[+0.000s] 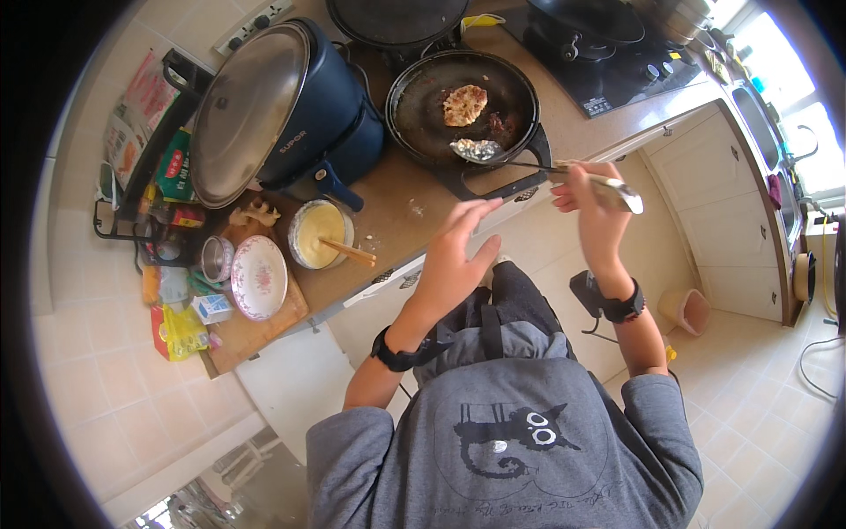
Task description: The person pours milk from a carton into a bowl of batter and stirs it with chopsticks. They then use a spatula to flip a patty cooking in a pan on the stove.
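Observation:
My right hand point(598, 205) grips the handle of a metal ladle point(479, 155). The ladle's bowl is over the near side of a round dark electric griddle point(413, 135), with pale, lumpy food in it. Farther in on the griddle lies a browned patty point(464, 106), with a few dark scraps beside it. My left hand point(456, 248) is held above the counter's front edge, fingers apart and nothing in it. To its left on the counter, a bowl of yellow batter point(320, 228) has wooden chopsticks point(350, 251) leaning in it.
Behind the batter stands a blue Supor cooker point(324, 125) with a large metal lid point(251, 112). A floral plate point(260, 278) and a small metal bowl point(217, 258) sit on a wooden board point(284, 314) at left. A wok point(588, 30) rests on the black cooktop point(595, 86).

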A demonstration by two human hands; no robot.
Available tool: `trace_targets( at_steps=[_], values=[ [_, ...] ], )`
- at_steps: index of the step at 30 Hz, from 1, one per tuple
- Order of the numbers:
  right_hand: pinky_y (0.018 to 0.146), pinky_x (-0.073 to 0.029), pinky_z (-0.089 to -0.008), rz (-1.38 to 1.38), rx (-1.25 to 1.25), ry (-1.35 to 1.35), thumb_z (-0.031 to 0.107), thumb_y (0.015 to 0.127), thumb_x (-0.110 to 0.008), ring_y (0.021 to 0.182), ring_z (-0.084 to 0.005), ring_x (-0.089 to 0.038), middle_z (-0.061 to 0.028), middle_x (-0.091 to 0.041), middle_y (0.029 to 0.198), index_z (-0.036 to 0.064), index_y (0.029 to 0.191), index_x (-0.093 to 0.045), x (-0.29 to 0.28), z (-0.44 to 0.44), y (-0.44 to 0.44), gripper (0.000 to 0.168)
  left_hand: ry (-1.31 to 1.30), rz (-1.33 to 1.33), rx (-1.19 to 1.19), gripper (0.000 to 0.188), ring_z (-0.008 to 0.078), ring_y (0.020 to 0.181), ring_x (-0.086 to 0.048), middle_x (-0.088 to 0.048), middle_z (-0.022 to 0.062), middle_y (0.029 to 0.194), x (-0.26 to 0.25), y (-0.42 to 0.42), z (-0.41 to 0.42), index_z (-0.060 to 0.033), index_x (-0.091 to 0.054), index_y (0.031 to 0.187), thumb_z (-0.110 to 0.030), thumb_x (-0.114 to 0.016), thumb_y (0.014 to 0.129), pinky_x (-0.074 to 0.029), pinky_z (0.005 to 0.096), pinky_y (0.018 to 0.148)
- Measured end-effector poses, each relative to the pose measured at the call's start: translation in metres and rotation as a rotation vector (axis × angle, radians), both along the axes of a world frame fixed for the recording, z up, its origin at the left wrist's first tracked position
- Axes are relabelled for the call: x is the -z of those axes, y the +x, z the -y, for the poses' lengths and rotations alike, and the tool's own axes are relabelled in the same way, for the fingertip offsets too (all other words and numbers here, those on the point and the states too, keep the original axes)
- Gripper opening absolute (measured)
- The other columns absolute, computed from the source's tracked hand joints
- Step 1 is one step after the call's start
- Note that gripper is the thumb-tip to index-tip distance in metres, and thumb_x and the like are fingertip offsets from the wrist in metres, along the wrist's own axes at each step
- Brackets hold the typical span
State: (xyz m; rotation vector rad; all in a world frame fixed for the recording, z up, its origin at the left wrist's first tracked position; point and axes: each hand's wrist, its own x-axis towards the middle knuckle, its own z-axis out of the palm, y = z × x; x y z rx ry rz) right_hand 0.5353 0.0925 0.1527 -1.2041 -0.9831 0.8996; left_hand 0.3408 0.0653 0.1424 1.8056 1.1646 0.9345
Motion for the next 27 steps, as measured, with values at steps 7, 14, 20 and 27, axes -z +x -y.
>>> trace_targets(
  at_steps=[7,14,20,27],
  values=[
    [0.057,-0.050,-0.0245,0.390,-0.008,0.256,0.009,0.075,-0.072,0.064,-0.0120,-0.064,-0.0074,-0.066,0.072,0.003,0.091,-0.061,0.008,0.010,-0.055,0.020,0.484,0.030,-0.068,0.061,0.0285,0.114,-0.049,-0.051,0.0149,0.124,-0.039,-0.001,0.014,-0.0006,-0.046,0.126,-0.017,-0.073,0.074,-0.038,0.0361,0.096],
    [0.052,-0.049,-0.0283,0.565,-0.041,0.465,0.002,0.069,-0.070,0.058,-0.0206,-0.063,-0.0097,-0.062,0.067,0.005,0.098,-0.058,0.012,0.009,-0.079,0.031,0.561,0.014,-0.109,0.050,0.0310,0.103,-0.054,-0.055,0.0163,0.115,-0.031,-0.014,0.012,0.0004,-0.050,0.120,-0.016,-0.070,0.077,-0.044,0.0360,0.088],
    [0.054,-0.048,-0.0317,0.521,-0.186,0.455,0.001,0.074,-0.064,0.059,-0.0240,-0.060,-0.0094,-0.058,0.066,0.003,0.108,-0.053,0.017,0.003,-0.098,0.036,0.562,0.050,-0.250,0.033,0.0224,0.099,-0.056,-0.057,0.0129,0.111,-0.031,-0.024,0.003,0.0009,-0.053,0.113,-0.013,-0.063,0.085,-0.045,0.0314,0.086],
    [0.062,-0.049,-0.0345,0.451,-0.264,0.509,-0.003,0.074,-0.060,0.068,-0.0271,-0.060,-0.0127,-0.060,0.076,0.003,0.120,-0.048,0.018,-0.005,-0.125,0.048,0.552,-0.001,-0.373,0.033,0.0225,0.101,-0.058,-0.059,0.0152,0.113,-0.033,-0.050,-0.007,0.0020,-0.048,0.120,-0.014,-0.053,0.091,-0.045,0.0314,0.087]
  ],
)
